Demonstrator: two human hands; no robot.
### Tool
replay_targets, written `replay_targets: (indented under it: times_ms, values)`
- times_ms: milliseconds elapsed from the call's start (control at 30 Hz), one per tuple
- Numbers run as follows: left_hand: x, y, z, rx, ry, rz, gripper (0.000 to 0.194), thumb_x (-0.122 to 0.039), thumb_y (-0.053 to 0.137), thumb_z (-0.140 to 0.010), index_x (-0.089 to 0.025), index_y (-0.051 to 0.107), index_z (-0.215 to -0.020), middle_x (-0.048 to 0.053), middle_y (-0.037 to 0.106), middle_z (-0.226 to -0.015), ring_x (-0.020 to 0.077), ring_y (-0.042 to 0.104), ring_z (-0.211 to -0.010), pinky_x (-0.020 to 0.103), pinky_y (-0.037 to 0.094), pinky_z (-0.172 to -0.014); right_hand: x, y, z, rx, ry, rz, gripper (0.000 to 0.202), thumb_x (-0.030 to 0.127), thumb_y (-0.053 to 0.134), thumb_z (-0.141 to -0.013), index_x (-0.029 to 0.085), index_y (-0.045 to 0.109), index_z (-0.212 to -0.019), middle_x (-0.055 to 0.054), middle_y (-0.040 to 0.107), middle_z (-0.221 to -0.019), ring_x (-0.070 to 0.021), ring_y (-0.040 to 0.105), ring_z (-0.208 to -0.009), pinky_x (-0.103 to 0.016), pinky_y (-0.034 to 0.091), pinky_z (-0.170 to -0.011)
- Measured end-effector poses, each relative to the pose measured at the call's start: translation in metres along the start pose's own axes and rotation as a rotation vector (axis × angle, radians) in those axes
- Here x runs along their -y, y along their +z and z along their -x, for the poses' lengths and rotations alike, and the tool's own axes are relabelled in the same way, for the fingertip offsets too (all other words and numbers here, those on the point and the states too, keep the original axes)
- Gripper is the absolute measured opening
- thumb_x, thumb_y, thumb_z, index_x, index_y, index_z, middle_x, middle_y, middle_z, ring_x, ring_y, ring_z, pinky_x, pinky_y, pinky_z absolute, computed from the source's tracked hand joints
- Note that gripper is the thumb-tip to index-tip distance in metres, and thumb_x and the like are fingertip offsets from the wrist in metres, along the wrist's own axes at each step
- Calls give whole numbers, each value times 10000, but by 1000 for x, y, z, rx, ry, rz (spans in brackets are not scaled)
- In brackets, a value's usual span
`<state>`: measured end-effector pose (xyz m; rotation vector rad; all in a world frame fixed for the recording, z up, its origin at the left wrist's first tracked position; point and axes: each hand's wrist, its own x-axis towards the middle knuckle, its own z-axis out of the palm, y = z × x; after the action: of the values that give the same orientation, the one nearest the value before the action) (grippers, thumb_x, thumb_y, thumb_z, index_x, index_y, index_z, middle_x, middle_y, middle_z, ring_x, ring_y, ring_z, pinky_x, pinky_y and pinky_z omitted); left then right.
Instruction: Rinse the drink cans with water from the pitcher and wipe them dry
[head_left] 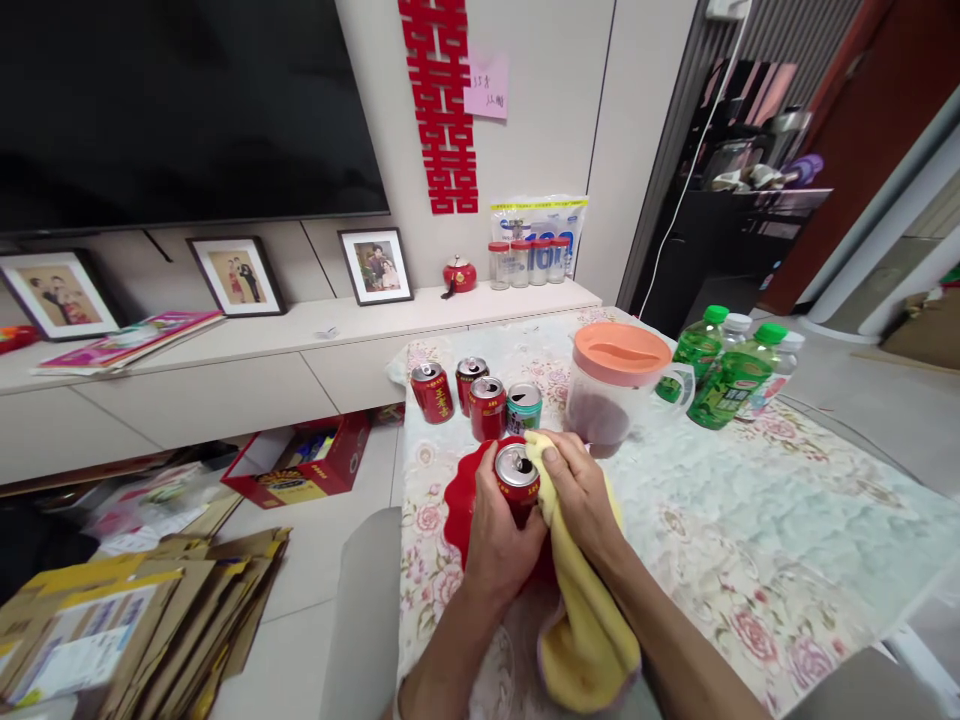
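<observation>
A red drink can (pixel 517 478) with an opened top stands upright in the grip of my left hand (pixel 499 535), whose fingers wrap round its side. My right hand (pixel 581 490) clutches a yellow cloth (pixel 589 625) and presses a fold of it to the can's right edge. Most of the cloth hangs down past my right wrist. Beneath the can and my hands lies a red scalloped plate (pixel 459 500), partly covered by them. Just beyond are several opened cans, among them a red can (pixel 488 405) and a teal can (pixel 523 408).
Behind my right hand stands a clear pitcher (pixel 600 405) with an orange lid and dark contents. Farther right, several green-capped bottles (pixel 724 380) share the flowered tablecloth (pixel 750 540). Flattened cardboard (pixel 187 610) and a red box (pixel 300 470) are on the floor at left.
</observation>
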<state>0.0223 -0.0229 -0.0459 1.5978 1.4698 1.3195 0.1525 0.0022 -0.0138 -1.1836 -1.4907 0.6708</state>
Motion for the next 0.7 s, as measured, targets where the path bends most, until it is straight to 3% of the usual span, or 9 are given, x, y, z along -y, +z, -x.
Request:
replay_targets:
  times_ms: [233,467,700]
  values:
    - [-4,-5,-1,29,-64,96,779,-248,698,-812,-230,338,-1503,170,560,-1515,306,578,-1402,525,465,-1177,-14,0,-2,30,-37,89,411,402,404,-1056,227,733,-1231,-94,732,-1097,-233,667,-1083,-390,526,-983]
    - [-33,-8,-7,-40,-55,215,713,-312,732,-779,-233,422,-1416,128,643,-1387,281,666,-1279,456,530,-1112,-20,-9,0,101,40,103,398,413,434,-1035,216,779,-1065,-100,757,-1013,-266,676,-997,-438,530,-936]
    - [-45,-4,-3,46,-38,359,638,-350,708,-816,-267,408,-1373,108,665,-1375,256,684,-1251,412,558,-1061,-12,-22,9,16,168,-290,411,506,598,-975,200,743,-1208,-106,744,-1227,-285,668,-1165,-446,496,-1064]
